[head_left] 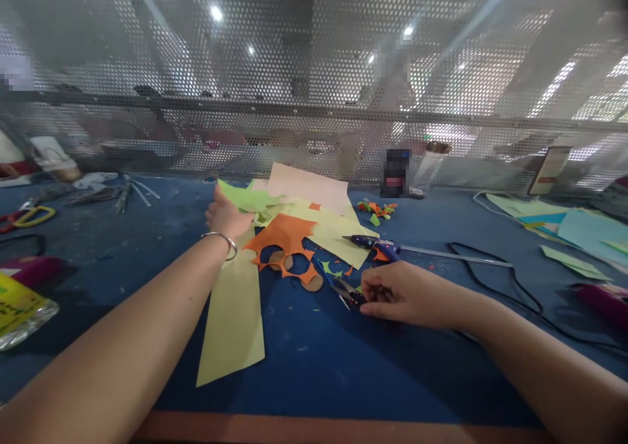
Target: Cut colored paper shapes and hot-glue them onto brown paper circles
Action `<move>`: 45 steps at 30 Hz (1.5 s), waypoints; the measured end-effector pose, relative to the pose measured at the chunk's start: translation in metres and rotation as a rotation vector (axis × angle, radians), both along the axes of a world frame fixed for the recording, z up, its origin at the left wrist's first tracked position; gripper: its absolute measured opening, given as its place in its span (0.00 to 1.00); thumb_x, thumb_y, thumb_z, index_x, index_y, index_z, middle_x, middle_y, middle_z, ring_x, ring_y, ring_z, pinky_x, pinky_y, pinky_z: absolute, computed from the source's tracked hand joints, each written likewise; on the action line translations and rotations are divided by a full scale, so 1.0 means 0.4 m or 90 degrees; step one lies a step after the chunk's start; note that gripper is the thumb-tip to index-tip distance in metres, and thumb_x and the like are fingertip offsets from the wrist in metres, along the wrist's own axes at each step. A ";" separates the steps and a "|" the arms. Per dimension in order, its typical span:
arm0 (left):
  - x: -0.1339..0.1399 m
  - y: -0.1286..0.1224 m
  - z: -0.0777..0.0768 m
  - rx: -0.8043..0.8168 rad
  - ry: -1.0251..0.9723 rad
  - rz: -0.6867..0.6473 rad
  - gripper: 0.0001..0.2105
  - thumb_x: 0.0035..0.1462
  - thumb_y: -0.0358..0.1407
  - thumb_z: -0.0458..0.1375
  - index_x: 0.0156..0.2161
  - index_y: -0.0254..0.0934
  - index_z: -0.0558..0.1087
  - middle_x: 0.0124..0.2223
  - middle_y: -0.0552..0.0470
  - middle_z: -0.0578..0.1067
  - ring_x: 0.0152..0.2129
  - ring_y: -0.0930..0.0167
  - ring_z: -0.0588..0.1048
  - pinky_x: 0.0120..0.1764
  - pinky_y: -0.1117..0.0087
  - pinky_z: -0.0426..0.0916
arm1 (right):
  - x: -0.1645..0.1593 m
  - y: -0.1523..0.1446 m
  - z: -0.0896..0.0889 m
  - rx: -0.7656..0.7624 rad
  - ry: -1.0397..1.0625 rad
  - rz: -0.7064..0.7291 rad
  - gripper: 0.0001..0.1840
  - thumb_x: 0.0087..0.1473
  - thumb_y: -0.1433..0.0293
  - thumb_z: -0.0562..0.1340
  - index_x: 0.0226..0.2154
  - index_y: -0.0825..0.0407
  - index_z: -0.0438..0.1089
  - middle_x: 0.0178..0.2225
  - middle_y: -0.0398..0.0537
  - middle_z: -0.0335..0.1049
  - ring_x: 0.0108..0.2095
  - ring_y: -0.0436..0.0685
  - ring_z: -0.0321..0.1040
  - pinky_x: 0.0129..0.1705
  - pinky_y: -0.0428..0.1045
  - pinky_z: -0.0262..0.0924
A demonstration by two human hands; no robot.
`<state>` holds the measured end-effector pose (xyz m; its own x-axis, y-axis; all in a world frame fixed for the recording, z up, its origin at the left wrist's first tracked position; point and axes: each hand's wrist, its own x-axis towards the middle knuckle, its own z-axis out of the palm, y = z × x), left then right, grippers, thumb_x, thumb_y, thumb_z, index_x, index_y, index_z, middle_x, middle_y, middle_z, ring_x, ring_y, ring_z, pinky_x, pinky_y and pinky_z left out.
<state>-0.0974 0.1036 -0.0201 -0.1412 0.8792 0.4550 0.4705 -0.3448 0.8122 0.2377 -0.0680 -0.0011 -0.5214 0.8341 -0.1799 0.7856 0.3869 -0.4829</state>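
My left hand point(226, 214) is closed on a light green sheet of paper point(245, 196) at the back of the paper pile. Below that wrist a long pale yellow-green strip of paper point(235, 326) lies on the table. My right hand point(392, 291) has its fingers curled round the handles of a pair of scissors point(349, 290), blades pointing left; the handles are mostly hidden. Between the hands lies an orange paper scrap point(287, 238) with round holes cut out, partly over brown discs point(312, 283). A blue glue gun point(375, 242) with a clear glue stick lies just beyond my right hand.
A cream sheet point(309, 186) and pale yellow paper lie at the back, near small orange and green scraps point(377, 210). Black cable point(520, 286) loops at right, by coloured papers point(583, 228). Yellow-handled scissors point(35, 216) lie left. A perforated metal screen point(294, 78) stands behind.
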 end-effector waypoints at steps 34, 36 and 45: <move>0.071 -0.064 0.034 -0.174 0.474 -0.062 0.35 0.33 0.52 0.73 0.45 0.41 0.66 0.31 0.49 0.72 0.27 0.57 0.75 0.31 0.62 0.65 | 0.006 -0.003 -0.005 0.026 -0.013 0.018 0.07 0.59 0.67 0.62 0.29 0.50 0.66 0.25 0.41 0.71 0.25 0.50 0.65 0.26 0.45 0.51; 0.069 -0.062 0.034 -0.178 0.433 -0.073 0.31 0.33 0.47 0.74 0.42 0.41 0.66 0.27 0.53 0.71 0.25 0.59 0.74 0.30 0.64 0.63 | 0.004 -0.004 -0.002 0.025 -0.015 0.016 0.07 0.58 0.67 0.62 0.29 0.50 0.66 0.25 0.41 0.71 0.25 0.50 0.65 0.26 0.45 0.52; 0.087 -0.058 0.030 -0.060 0.210 -0.098 0.29 0.46 0.37 0.68 0.54 0.40 0.67 0.35 0.52 0.76 0.26 0.68 0.74 0.30 0.69 0.65 | 0.002 -0.004 0.007 0.005 -0.017 0.004 0.09 0.60 0.65 0.62 0.30 0.50 0.66 0.24 0.41 0.72 0.25 0.50 0.66 0.26 0.45 0.52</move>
<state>-0.0627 0.0806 -0.0082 0.1359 0.9190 0.3701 0.6606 -0.3625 0.6574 0.2386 -0.0695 0.0017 -0.5223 0.8318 -0.1877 0.7956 0.3961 -0.4584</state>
